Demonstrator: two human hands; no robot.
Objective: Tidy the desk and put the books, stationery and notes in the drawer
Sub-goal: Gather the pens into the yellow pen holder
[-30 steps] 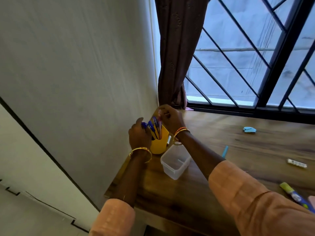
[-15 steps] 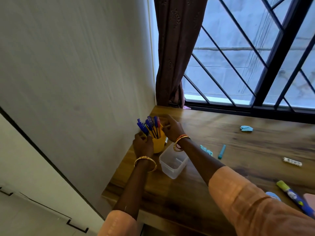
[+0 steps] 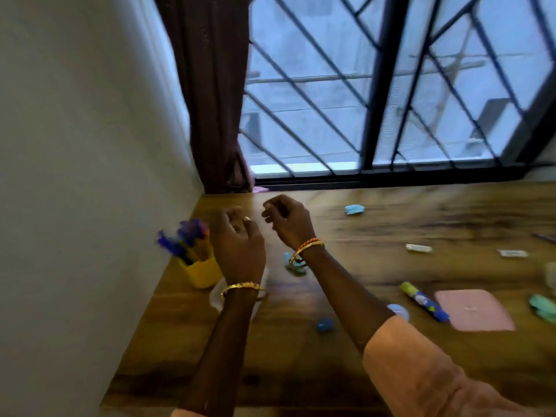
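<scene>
Head view, blurred by motion. We see both hands raised above the wooden desk (image 3: pixel 376 350), well inside its left half. Left hand (image 3: pixel 237 245) hangs with fingers loosely curled, holding nothing we can make out; gold bangle on its wrist. Right hand (image 3: pixel 287 221) sits just right of it, fingers curled inward, thumb near the fingertips; whether it pinches anything, we cannot tell. Red and gold bangles on that wrist, peach sleeve (image 3: pixel 421 374) near right.

Yellow pen cup (image 3: pixel 201 270) stands at the left edge by the wall (image 3: pixel 75 176), packed with blue pens (image 3: pixel 183 239), just left of the left hand and apart from it. Clear plastic container (image 3: pixel 216 296) lies mostly hidden under the left wrist.

Scattered on the desk: blue crumpled note (image 3: pixel 354 209) far centre, two small white erasers (image 3: pixel 418 248) at right, blue glue stick with yellow-green cap (image 3: pixel 424 300) beside a pink pad (image 3: pixel 474 310), green crumpled paper (image 3: pixel 543 307) at the right edge, small blue ball (image 3: pixel 325 325) near centre.

Brown curtain (image 3: pixel 210 91) and barred window (image 3: pixel 391 85) at the far side.
</scene>
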